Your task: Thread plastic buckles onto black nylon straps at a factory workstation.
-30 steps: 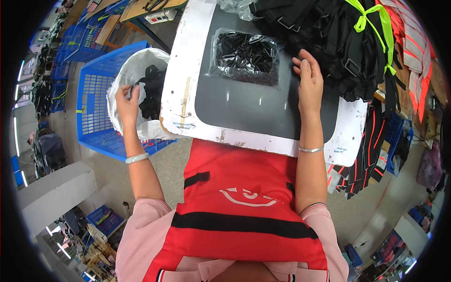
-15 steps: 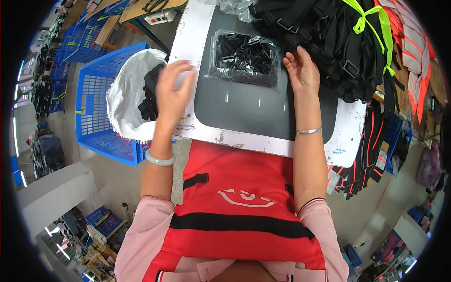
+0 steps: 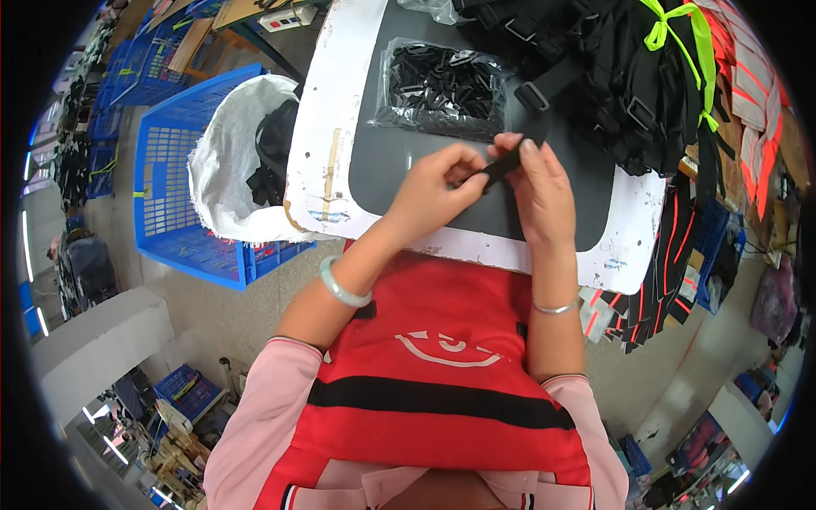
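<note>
Above the near part of the table, my left hand (image 3: 439,184) and my right hand (image 3: 544,189) both grip a black webbing strap (image 3: 503,167). The left fingers pinch its lower end; the right thumb and fingers hold its upper end. Beyond my hands the strap seems to run toward the pile of black straps with buckles (image 3: 625,102) at the back right, though the join is hard to make out. A clear plastic bag (image 3: 442,89) full of small black plastic buckles lies on the dark mat (image 3: 399,174), just past my left hand.
A white sack (image 3: 217,183) holding black straps sits in a blue plastic crate (image 3: 157,200) left of the white-edged table (image 3: 310,183). A neon yellow tie (image 3: 656,34) binds the strap pile. Black strips with red lines (image 3: 659,272) hang at the table's right side.
My left hand has come from beside the white sack to the middle, where it now grips the strap. My right hand has come nearer and closed on the strap too.
</note>
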The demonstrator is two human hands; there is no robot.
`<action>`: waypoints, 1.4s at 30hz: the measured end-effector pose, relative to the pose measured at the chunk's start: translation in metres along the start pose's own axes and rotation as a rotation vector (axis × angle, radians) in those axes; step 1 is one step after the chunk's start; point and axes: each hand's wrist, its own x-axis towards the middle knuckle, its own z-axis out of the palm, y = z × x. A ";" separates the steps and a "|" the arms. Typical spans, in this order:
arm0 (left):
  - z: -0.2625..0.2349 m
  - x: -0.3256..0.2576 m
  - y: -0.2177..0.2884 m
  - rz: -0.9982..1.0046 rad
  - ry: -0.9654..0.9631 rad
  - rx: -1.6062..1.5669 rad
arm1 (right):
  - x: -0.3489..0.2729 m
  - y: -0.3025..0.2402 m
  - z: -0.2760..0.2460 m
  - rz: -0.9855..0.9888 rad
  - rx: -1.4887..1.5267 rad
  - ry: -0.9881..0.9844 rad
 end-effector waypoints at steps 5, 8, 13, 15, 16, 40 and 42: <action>-0.067 -0.055 -0.017 0.035 0.150 -0.293 | -0.031 -0.036 -0.020 -0.054 0.586 -0.196; -0.114 -0.073 -0.034 0.043 0.525 -0.720 | -0.040 -0.054 -0.041 -0.107 0.780 -0.099; -0.147 -0.044 -0.023 0.025 0.958 -1.175 | -0.050 -0.052 -0.073 -0.132 0.628 0.080; -0.155 -0.027 -0.029 0.062 0.401 -1.245 | -0.055 -0.047 -0.071 -0.097 0.402 0.101; -0.137 -0.011 -0.017 0.015 0.488 -1.021 | -0.056 -0.043 -0.069 -0.064 0.176 0.128; -0.032 0.023 0.048 -0.100 -0.111 -0.089 | -0.014 -0.024 0.010 -0.052 -0.298 0.022; -0.026 0.018 0.042 -0.060 -0.144 -0.139 | -0.007 -0.018 0.012 -0.156 -0.467 -0.009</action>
